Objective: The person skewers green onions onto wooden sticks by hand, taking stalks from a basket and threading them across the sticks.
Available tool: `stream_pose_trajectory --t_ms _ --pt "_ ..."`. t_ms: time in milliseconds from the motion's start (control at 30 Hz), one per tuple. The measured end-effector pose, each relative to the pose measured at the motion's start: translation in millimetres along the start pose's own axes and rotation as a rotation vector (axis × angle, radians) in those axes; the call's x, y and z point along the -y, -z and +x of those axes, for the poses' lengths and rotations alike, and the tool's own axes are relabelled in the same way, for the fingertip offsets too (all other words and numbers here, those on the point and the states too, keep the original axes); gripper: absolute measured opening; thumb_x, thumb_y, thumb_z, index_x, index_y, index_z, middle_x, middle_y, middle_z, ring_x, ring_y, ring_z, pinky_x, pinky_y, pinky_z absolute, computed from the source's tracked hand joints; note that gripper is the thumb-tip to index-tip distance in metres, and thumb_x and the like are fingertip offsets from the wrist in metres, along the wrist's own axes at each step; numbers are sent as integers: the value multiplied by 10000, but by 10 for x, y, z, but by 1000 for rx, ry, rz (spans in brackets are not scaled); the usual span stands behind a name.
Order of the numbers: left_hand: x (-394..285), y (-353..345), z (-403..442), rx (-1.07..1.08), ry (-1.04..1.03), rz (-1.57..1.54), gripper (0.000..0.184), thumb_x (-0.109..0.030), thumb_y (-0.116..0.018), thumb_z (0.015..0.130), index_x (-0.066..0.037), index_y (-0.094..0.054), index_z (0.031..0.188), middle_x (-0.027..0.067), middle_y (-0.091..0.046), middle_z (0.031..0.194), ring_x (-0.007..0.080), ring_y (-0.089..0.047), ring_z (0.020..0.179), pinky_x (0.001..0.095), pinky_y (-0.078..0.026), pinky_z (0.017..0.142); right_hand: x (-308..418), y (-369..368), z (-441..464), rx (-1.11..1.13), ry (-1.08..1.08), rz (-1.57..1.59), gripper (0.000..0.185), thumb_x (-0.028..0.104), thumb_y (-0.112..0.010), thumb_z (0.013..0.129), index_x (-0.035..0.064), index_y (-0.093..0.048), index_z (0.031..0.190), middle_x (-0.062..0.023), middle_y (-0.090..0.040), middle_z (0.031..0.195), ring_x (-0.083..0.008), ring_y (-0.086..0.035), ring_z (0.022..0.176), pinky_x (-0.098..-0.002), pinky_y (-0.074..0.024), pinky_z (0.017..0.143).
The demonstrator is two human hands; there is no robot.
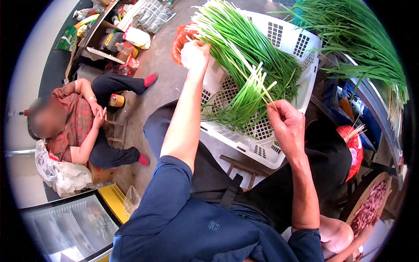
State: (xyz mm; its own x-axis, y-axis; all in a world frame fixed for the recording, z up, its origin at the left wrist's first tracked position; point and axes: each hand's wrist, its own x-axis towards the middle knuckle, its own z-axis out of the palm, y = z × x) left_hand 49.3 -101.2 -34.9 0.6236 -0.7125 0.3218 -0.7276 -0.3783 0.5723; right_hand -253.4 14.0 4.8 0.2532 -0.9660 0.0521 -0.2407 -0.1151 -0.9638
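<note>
Your right hand [287, 125] pinched a skewer [267, 94]; garlic chives [246, 98] lay just beside it — the grip of your left hand [195, 54] was indeterminable.

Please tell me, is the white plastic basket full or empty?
Neither, only partly filled: green stalks lie in the white basket, but bare lattice floor shows beside them.

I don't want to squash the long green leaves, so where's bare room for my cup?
Grey concrete floor lies bare between the red shoes and your dark trousered knee. A gap shows in the white plastic basket, between its larger leaf pile and smaller leaf pile. The right is crowded with another long green heap.
</note>
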Motion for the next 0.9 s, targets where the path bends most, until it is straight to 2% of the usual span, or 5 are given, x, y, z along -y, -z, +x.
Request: stream_pose_trajectory --t_ms 67,133,400,700,900 --pt "18 11 -5 38 83 -112 214 -234 -752 711 -35 -720 783 124 -697 729 256 -683 689 387 -531 682 37 -4 1 -1 13 -29 77 57 -625 888 -15 -640 866 -3 -507 568 -43 -441 552 -256 -380 489" --pt "25 52 -73 101 285 -701 99 -114 -762 763 -63 -713 832 38 -655 675 112 -596 568 245 -461 499 38 -6 3 3 12 -24 75 56 -625 887 -14 -638 864 -3 -509 569 -43 -442 551 -256 -380 489" --pt "-313 746 -374 95 49 -1381 71 -30 -625 900 -37 -580 955 68 -662 783 122 -603 656 239 -470 569 46 -17 -10 2 18 -26 72 56 -628 886 -9 -636 858 4 -509 576 -44 -441 549 -254 -375 489" --pt "-250 759 -801 438 79 -1410 163 -53 -589 933 29 -591 1074 109 -644 854 222 -640 771 345 -539 743 -10 -47 -19 45 -28 120 87 71 -633 897 -6 -646 858 49 -501 617 -25 -418 579 -224 -348 505" --pt "-441 720 -921 458 147 -1546 97 15 -548 930 13 -571 1024 135 -650 849 236 -644 733 336 -539 696 -11 -73 -30 64 -41 118 90 75 -632 901 -3 -650 859 55 -488 620 -21 -405 585 -221 -338 507"
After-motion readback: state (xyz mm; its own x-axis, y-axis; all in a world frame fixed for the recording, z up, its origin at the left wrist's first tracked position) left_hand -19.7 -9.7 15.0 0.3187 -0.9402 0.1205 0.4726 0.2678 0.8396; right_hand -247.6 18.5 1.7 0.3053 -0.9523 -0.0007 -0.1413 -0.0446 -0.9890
